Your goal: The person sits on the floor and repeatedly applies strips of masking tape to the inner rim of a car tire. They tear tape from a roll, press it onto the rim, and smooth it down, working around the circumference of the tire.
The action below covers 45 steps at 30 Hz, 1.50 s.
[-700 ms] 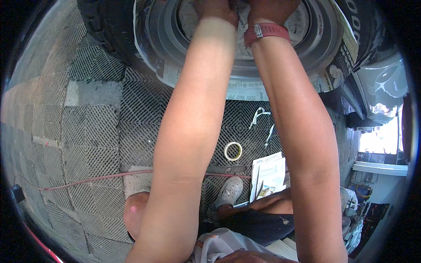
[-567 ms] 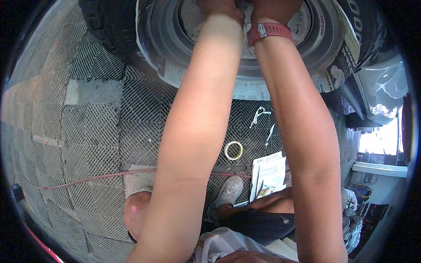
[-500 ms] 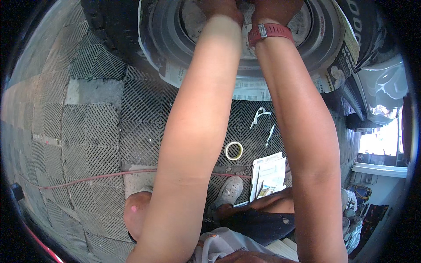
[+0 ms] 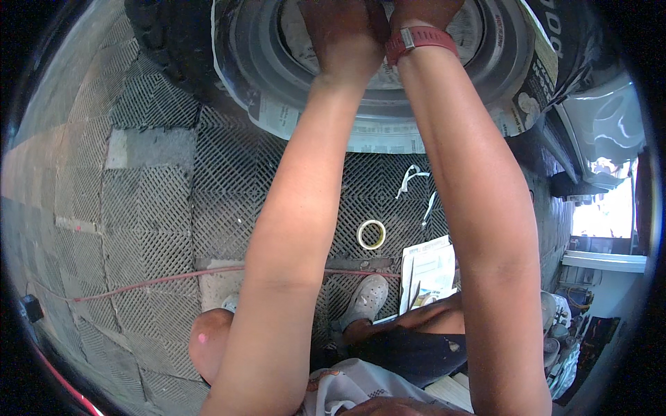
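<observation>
Both my arms reach forward to a vehicle wheel, whose grey rim (image 4: 260,76) has newspaper (image 4: 381,136) set around its edge, lying over the black tyre (image 4: 163,48). Sheets of paper also cover the middle of the rim (image 4: 297,41). My left hand (image 4: 345,35) is over the rim's centre, dark in shadow. Close beside it on the right is my right hand (image 4: 424,12), with a red-strapped watch (image 4: 433,40) on the wrist. The fingers of both hands run past the top edge, so their grip is hidden.
A roll of masking tape (image 4: 371,235) and curled white strips (image 4: 411,179) lie on the dark grid mat (image 4: 229,187). Folded newspaper (image 4: 433,267) rests by my shoe (image 4: 368,298). A red hose (image 4: 159,277) crosses the floor. Bags and bottles (image 4: 558,343) stand at right.
My left hand has drawn back slightly, so more of it shows. My right wrist has shifted a little left and up. The view has moved slightly; the wheel stays in place.
</observation>
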### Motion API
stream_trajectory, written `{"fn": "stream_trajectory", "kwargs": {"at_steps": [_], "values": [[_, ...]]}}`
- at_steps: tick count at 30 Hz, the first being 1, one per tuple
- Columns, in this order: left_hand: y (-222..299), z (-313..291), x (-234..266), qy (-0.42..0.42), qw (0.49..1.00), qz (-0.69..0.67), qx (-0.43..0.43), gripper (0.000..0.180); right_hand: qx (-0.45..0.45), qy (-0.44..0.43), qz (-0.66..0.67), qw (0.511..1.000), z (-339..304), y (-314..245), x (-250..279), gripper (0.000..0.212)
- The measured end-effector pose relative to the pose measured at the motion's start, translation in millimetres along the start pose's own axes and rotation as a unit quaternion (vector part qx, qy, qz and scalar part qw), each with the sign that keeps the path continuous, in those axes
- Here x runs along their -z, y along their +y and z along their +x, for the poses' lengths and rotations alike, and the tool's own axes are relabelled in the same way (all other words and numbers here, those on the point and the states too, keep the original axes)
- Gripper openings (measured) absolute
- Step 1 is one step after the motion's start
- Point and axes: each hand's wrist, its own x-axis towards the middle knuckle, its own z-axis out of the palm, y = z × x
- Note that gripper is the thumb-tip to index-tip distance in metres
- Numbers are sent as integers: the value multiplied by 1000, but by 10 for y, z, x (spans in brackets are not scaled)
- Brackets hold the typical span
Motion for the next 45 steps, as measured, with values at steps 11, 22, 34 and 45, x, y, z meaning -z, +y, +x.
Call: {"fn": "stream_trajectory", "kwargs": {"at_steps": [11,22,34,45], "values": [[-86,66,-134,-109,984,142,-26,36,63,34,-8,997,51,182,-60,16],[45,190,-135,-176,974,136,-50,41,23,-8,43,999,6,78,167,17],[-39,85,-240,-170,965,172,-105,51,7,16,95,995,-37,46,287,15],[67,138,-195,-147,959,212,-117,41,3,37,3,999,129,142,202,24]]}}
